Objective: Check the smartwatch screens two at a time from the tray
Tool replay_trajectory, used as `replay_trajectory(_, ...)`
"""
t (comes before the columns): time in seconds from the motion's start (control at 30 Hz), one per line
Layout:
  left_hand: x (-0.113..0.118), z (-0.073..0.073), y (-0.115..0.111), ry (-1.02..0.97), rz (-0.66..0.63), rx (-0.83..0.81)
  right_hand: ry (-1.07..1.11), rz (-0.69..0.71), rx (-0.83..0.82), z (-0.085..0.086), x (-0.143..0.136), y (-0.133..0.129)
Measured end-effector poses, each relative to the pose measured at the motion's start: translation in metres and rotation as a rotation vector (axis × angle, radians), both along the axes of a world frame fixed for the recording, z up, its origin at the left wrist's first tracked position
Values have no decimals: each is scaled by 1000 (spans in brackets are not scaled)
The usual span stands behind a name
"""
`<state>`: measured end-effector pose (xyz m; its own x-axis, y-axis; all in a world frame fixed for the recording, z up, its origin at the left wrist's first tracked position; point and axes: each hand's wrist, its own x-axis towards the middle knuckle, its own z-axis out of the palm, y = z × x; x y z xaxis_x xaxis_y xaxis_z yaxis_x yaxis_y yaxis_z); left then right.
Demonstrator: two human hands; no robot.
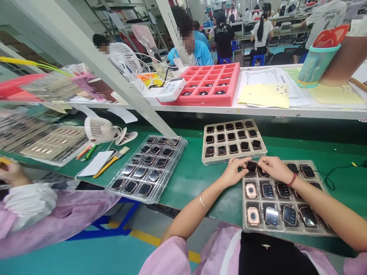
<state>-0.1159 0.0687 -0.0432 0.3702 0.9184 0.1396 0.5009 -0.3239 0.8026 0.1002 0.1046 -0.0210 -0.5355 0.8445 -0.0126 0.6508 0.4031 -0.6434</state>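
A clear plastic tray (269, 228) in front of me holds rows of smartwatches, most with dark screens up. Two in its left column, one of them a gold watch (253, 216), lie with their round-sensor backs up. At the tray's far left corner my left hand (233, 172) pinches the left edge of a dark-screened smartwatch (251, 167) between thumb and fingers. My right hand (273, 168), a red bead bracelet at its wrist, has its fingers bent together just right of that watch, over a second smartwatch (262, 172). Its fingertips are partly hidden.
Beyond lies another watch tray (235, 154); stacked watch trays (172, 168) stand left. A small fan (100, 130), a brush (111, 162) and white card lie farther left. A shelf (258, 111) carries a red foam tray (197, 100) and papers. At left a co-worker's arm (28, 202) shows.
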Motion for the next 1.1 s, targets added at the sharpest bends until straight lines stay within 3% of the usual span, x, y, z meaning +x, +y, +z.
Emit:
replay_trajectory(0.23,-4,-6,-3,-42,0,6,-32,-8,60,0,-5,-2)
replay_trajectory(0.43,-1,3,-9,72,-44,97,-105,-105,191,14,-2,-4)
replay_trajectory(0.5,-1,8,-12,160,-36,139,-116,-52,189,21,0,-18)
replay_trajectory(0.6,-5,13,-16,215,-5,157,-225,187,154,25,-2,-48)
replay_trajectory(0.7,-10,18,-20,151,-16,149,-322,328,116,24,-5,-67)
replay_trajectory(0.77,-12,21,-25,78,-96,127,-231,355,23,24,-6,-68)
replay_trajectory(0.9,-10,24,-36,9,-289,-6,-19,208,-113,23,-4,-52)
replay_trajectory(0.97,-7,20,-40,-2,-288,-74,-8,125,-91,21,-2,-46)
replay_trajectory(1.1,-4,10,-39,-93,-233,-148,-19,105,-74,14,1,-43)
